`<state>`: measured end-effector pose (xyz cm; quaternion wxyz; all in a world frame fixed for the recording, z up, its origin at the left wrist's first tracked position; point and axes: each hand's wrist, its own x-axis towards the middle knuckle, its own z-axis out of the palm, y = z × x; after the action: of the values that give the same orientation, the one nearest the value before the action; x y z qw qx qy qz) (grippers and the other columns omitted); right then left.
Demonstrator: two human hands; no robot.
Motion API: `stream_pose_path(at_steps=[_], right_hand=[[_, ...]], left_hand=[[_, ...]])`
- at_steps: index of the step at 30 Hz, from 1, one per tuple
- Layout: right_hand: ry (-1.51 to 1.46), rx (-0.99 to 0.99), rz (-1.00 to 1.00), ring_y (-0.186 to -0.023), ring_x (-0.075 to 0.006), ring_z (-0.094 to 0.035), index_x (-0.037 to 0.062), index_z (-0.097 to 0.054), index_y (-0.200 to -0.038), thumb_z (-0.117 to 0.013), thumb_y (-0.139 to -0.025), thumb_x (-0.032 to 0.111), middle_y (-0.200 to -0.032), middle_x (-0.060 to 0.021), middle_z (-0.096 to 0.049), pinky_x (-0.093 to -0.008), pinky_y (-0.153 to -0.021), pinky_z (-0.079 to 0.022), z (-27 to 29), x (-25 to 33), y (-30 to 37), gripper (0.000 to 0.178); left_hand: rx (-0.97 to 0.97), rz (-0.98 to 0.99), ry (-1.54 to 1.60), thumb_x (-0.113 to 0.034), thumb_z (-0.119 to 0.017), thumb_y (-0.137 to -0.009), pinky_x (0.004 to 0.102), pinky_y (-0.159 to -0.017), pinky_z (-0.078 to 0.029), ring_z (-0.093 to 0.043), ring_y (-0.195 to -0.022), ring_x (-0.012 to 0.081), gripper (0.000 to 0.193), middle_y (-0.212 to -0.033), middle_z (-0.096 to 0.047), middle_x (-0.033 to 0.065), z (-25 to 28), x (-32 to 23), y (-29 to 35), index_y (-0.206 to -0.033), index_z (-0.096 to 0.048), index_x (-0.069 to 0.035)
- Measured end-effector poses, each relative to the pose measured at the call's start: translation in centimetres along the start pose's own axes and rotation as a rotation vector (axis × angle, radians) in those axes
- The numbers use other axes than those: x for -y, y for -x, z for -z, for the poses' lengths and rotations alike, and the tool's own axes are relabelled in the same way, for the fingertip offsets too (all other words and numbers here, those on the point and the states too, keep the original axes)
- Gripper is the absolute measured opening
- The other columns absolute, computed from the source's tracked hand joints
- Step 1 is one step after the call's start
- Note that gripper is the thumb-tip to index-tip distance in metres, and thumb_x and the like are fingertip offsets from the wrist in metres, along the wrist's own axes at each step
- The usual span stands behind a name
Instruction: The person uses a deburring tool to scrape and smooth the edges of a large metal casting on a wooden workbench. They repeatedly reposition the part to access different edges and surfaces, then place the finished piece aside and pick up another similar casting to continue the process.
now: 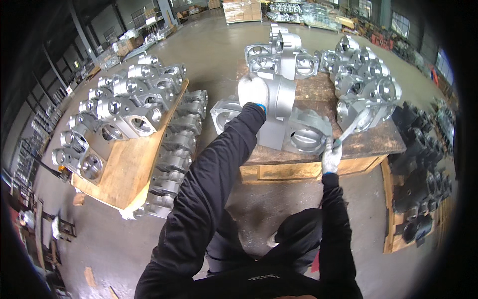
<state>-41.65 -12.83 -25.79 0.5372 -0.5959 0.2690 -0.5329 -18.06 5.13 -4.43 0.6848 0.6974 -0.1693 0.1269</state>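
Observation:
A large silver metal casting (274, 129) with round openings lies at the near edge of a wooden table (313, 92). My left hand (253, 92), in a white glove, is closed over the upper left part of this casting; its fingertips are partly hidden. By the opening at the casting's right end, my right hand (330, 158), also gloved, grips a thin flat hand tool (349, 131). The tool points up and to the right, with a greenish part next to the fingers. Its exact kind is too small to tell.
More silver castings (366, 84) stand on the table's right side and at its back. To the left, a wooden board (127, 169) carries several castings, with others stacked beneath. Dark castings (418, 184) sit on a pallet at right. Wrapped stacks (242, 12) stand far back.

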Motion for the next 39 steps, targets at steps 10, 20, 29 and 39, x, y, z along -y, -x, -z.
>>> stream_pose_path(at_steps=[10,20,29,39], right_hand=[[0.610,-0.056,0.237,-0.110,-0.0385,-0.070,-0.0042,-0.050,-0.134,-0.053,-0.108,0.027,-0.124,-0.0268,-0.068,-0.0481,-0.092,-0.057,3.0,11.5,2.5,0.041],[1.062,0.953,0.718,-0.099,-0.0408,-0.070,0.0137,-0.067,-0.135,-0.061,-0.095,0.018,-0.107,-0.0243,-0.072,-0.0444,-0.086,-0.057,-10.3,34.8,1.4,0.041],[1.465,1.044,0.665,-0.098,-0.0394,-0.071,0.0138,-0.073,-0.126,-0.059,-0.089,0.020,-0.102,-0.0236,-0.073,-0.0464,-0.089,-0.056,-18.1,38.4,0.0,0.040],[1.712,1.138,0.685,-0.098,-0.0380,-0.072,0.0132,-0.074,-0.125,-0.057,-0.094,0.025,-0.102,-0.0207,-0.074,-0.0472,-0.090,-0.056,-22.0,39.3,1.9,0.037]], left_hand=[[0.387,0.119,0.186,-0.028,-0.052,-0.108,0.0244,-0.062,-0.050,-0.060,-0.072,0.0096,0.035,-0.094,-0.067,0.0040,6.2,0.9,2.3,-0.123,-0.067,0.000],[0.299,0.159,0.275,-0.043,-0.057,-0.107,0.0329,-0.111,-0.041,-0.056,-0.129,0.0212,0.061,-0.137,-0.064,0.0168,8.2,3.9,6.2,-0.145,-0.054,0.004],[0.420,0.179,0.502,-0.035,-0.060,-0.107,0.0286,-0.103,-0.046,-0.060,-0.119,0.0158,0.049,-0.127,-0.068,0.0104,10.4,3.9,6.4,-0.141,-0.058,0.001],[0.198,0.063,0.511,-0.009,-0.059,-0.104,0.0302,-0.096,-0.051,-0.065,-0.106,0.0154,0.024,-0.116,-0.072,0.0108,11.4,7.7,7.6,-0.124,-0.066,0.002]])
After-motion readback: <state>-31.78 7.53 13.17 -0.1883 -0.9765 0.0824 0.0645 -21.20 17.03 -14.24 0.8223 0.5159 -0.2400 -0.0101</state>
